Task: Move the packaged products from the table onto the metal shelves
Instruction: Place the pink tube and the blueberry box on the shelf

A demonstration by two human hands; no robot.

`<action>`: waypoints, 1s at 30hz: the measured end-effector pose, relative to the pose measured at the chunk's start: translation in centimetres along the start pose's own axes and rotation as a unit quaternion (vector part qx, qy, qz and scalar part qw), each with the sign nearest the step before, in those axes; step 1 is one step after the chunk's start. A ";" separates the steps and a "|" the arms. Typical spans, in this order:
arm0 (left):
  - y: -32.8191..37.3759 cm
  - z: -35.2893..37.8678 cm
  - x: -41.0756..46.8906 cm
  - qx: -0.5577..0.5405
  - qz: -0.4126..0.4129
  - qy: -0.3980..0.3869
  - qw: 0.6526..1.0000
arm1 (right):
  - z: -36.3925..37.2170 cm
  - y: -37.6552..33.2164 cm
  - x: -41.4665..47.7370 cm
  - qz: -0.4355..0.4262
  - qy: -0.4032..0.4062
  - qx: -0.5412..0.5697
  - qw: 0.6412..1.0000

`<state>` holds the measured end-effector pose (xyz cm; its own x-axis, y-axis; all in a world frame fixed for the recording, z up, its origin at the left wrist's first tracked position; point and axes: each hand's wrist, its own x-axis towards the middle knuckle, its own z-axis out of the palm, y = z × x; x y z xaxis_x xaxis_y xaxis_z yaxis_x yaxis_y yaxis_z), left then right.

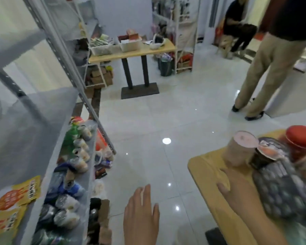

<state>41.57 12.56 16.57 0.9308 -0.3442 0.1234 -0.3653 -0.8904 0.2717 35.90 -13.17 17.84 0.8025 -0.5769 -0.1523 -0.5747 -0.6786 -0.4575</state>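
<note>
Clearly, the right hand [240,191] was nearer.
It lay flat, empty, dotted pack [281,191] just right at table [201,162] edge; left hand [141,214] open.

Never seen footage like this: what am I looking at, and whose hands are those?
This is one picture from a camera worn on a person's head. No machine: the bare left hand hangs open over the floor. The right hand lies on the light wooden table beside a grey dotted package; blur hides any grip. Behind stand a pink-topped cup, a dark cup with an orange lid and a red round tin. On the left, grey metal shelves hold wrapped goods.
</note>
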 end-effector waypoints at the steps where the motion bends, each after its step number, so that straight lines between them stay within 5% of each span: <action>1: 0.6 0.5 0.8 -0.015 0.025 -0.011 1.000 | -0.4 0.9 -0.5 0.032 0.011 0.005 0.999; 6: 3.1 1.1 3.0 -0.035 0.180 -0.055 0.982 | -0.9 3.2 -4.5 0.139 0.099 0.021 0.985; 18: 9.2 5.1 3.2 -0.102 0.381 -0.168 0.904 | -1.1 6.2 -13.0 0.330 0.199 0.046 0.922; 23: 13.1 6.3 7.5 -0.124 0.410 -0.145 0.892 | -1.9 7.6 -10.4 0.345 0.200 0.048 0.916; 30: 15.4 7.7 13.9 -0.126 0.349 -0.182 0.911 | -2.7 9.0 -3.3 0.324 0.215 0.028 0.921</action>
<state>49.03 -8.23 15.17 0.3975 -0.9169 0.0372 -0.8188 -0.3361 0.4654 27.66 -18.63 16.63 0.1486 -0.9874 -0.0546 -0.8917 -0.1099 -0.4392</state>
